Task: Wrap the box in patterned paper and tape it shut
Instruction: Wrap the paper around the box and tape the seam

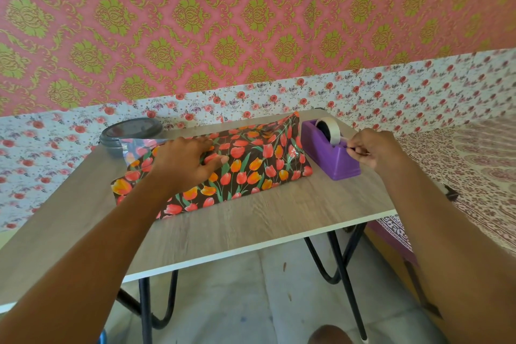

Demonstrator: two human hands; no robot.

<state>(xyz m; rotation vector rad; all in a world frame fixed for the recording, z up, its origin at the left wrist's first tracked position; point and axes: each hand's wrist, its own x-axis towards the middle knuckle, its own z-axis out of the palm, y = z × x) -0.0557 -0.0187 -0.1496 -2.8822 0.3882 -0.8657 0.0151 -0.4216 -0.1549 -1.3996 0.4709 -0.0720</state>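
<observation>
A box covered in dark paper printed with red and orange tulips lies on the wooden table. My left hand presses flat on top of the paper, fingers spread, keeping the fold down. Right of the box stands a purple tape dispenser with a white tape roll. My right hand pinches the free end of the tape at the dispenser's cutter. The box itself is hidden under the paper, whose ends stick out loose at both sides.
A grey round lidded container sits at the table's back left corner, behind the paper's end. Floral wallpaper runs close behind the table. A bed with a patterned cover lies to the right. The table's front edge is near me.
</observation>
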